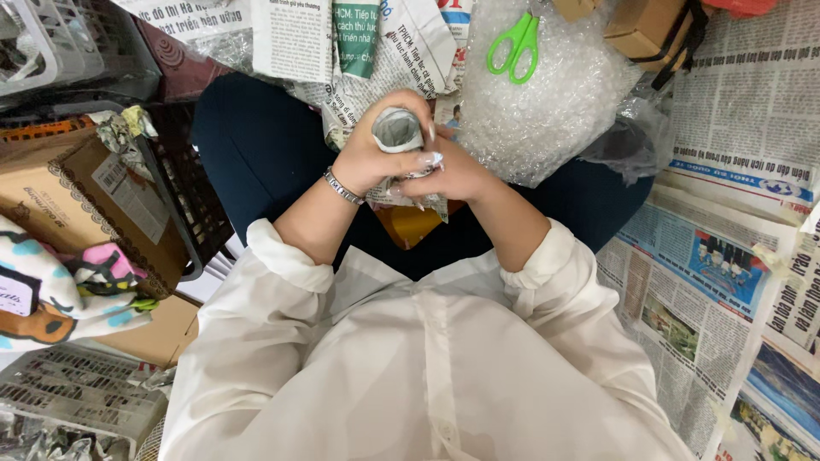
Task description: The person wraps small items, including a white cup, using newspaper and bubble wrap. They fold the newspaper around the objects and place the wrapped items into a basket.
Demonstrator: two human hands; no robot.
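Both hands hold a small object wrapped in newspaper (399, 130) over my lap. My left hand (371, 154), with a silver bracelet at the wrist, curls around its upper part. My right hand (448, 175) grips the lower side, fingers pressing the paper folds. An amber-yellow thing (408, 225) shows just under the hands; what it is stays unclear. What is inside the wrap is hidden.
Green-handled scissors (514, 44) lie on a sheet of bubble wrap (547, 102) ahead. Newspaper sheets (726, 256) cover the floor at right. Cardboard boxes (649, 26) sit at top right, and a brown box (85, 205), black crate (192, 192) and colourful cloth (68, 290) at left.
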